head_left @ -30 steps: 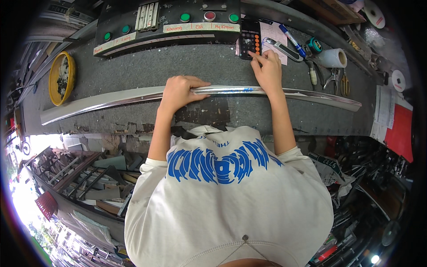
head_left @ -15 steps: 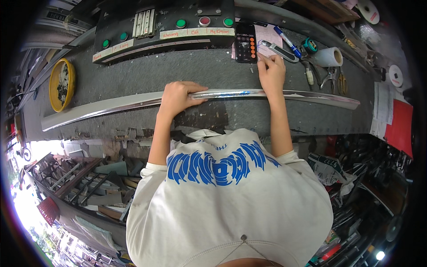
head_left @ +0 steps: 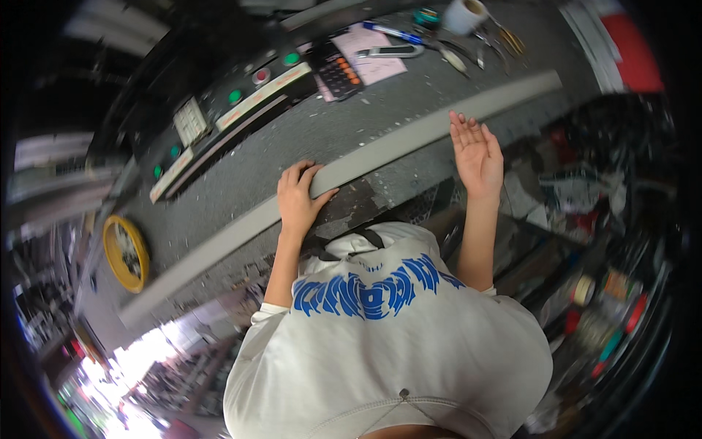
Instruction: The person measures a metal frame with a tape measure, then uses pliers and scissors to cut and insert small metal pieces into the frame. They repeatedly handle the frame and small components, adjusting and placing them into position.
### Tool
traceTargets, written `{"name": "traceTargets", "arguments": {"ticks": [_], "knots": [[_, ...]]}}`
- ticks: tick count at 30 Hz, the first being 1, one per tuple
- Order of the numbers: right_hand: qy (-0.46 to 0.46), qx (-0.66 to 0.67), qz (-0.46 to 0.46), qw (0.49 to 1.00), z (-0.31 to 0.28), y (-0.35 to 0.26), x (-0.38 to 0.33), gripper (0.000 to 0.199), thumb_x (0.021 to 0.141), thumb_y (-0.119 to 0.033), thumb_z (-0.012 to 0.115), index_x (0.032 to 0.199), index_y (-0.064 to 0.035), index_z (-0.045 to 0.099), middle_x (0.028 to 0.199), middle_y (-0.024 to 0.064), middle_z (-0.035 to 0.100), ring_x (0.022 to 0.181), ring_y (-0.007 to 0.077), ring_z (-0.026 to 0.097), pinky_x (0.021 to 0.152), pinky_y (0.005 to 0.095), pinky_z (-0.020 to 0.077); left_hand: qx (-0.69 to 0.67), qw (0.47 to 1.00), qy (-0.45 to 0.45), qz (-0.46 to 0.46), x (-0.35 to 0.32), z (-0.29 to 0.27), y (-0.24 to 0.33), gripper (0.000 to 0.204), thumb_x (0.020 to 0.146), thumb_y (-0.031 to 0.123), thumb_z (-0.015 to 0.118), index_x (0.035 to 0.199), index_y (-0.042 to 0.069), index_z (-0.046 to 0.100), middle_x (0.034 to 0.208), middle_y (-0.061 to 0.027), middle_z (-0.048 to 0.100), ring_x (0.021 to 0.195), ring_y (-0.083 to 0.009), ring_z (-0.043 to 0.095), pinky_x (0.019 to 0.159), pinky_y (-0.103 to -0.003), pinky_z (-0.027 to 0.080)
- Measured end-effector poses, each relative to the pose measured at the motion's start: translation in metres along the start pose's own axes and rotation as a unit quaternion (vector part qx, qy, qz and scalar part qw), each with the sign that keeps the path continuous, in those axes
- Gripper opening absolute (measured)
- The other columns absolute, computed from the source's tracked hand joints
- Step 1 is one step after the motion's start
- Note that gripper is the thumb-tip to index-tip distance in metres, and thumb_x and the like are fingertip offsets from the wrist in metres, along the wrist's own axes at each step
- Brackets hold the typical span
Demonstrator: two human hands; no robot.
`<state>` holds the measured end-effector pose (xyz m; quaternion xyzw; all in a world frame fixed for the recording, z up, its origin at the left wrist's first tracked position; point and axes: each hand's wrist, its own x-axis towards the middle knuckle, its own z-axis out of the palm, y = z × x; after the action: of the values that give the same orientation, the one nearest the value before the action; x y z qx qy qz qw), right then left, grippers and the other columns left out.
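Observation:
A long silver metal strip lies across the dark grey workbench, running from lower left to upper right. My left hand is closed over the strip near its middle, fingers on top and thumb at its near edge. My right hand is flat and open, fingers spread, with the fingertips at the strip's near edge further right. It holds nothing.
Behind the strip are a control panel with green and red buttons, a black calculator on pink paper, a pen, a tape roll and small tools. A yellow round object sits at the left. Cluttered shelves lie below the bench.
The view has swung, so the bench now looks tilted. My right hand left the calculator area and came down to the strip's near edge, open. My left hand kept its grip on the strip.

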<state>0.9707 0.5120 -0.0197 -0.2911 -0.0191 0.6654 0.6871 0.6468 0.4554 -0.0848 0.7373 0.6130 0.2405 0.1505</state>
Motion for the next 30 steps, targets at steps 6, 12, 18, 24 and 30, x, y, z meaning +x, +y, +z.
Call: {"name": "traceTargets", "arguments": {"ticks": [6,12,18,24,30], "knots": [[-0.091,0.224,0.020,0.970,-0.006,-0.011,-0.094,0.027,0.100,-0.023,0.044,0.095,0.0035,0.046,0.124,0.0242,0.048,0.140,0.0365,0.028,0.116,0.0487,0.0269,0.001,1.000,-0.010,0.028,-0.023,-0.014,-0.002,0.048,0.064,0.025,0.083,0.104,0.006,0.066,0.108,-0.0092,0.061,0.098,-0.0305,0.058,0.085,-0.040,0.047],[-0.204,0.310,0.060,0.927,0.010,-0.032,-0.146,0.030,0.102,-0.030,0.038,0.096,-0.0007,0.042,0.125,0.0250,0.048,0.138,0.0384,0.032,0.116,0.0509,0.0246,0.082,0.993,-0.081,0.007,-0.031,-0.046,0.009,0.062,0.066,0.030,0.083,0.118,0.007,0.060,0.117,-0.0121,0.056,0.110,-0.0322,0.052,0.096,-0.044,0.040],[-0.560,0.263,0.166,0.768,0.062,-0.057,-0.186,0.037,0.098,-0.038,0.046,0.102,-0.0019,0.040,0.116,0.0286,0.050,0.123,0.0427,0.046,0.111,0.0546,0.0285,-0.030,0.992,0.002,0.122,0.041,-0.011,0.102,0.039,0.080,0.021,0.073,0.116,0.010,0.063,0.119,-0.0128,0.057,0.114,-0.0315,0.051,0.099,-0.043,0.037],[-0.547,0.365,0.268,0.704,0.069,-0.125,-0.173,0.050,0.093,-0.046,0.054,0.104,-0.0004,0.036,0.116,0.0293,0.040,0.112,0.0360,0.047,0.100,0.0495,0.0370,-0.181,0.945,-0.046,0.267,0.083,0.091,0.248,0.027,0.079,0.020,0.071,0.105,0.012,0.066,0.116,-0.0117,0.058,0.109,-0.0322,0.054,0.093,-0.043,0.040],[-0.504,0.362,0.431,0.655,0.048,-0.217,-0.127,0.049,0.093,-0.045,0.052,0.102,-0.0005,0.032,0.119,0.0248,0.034,0.107,0.0305,0.047,0.093,0.0418,0.0403,-0.299,0.891,-0.121,0.319,0.092,0.162,0.362,0.018,0.082,0.020,0.069,0.098,0.012,0.067,0.117,-0.0097,0.056,0.109,-0.0303,0.052,0.093,-0.042,0.040]]}}
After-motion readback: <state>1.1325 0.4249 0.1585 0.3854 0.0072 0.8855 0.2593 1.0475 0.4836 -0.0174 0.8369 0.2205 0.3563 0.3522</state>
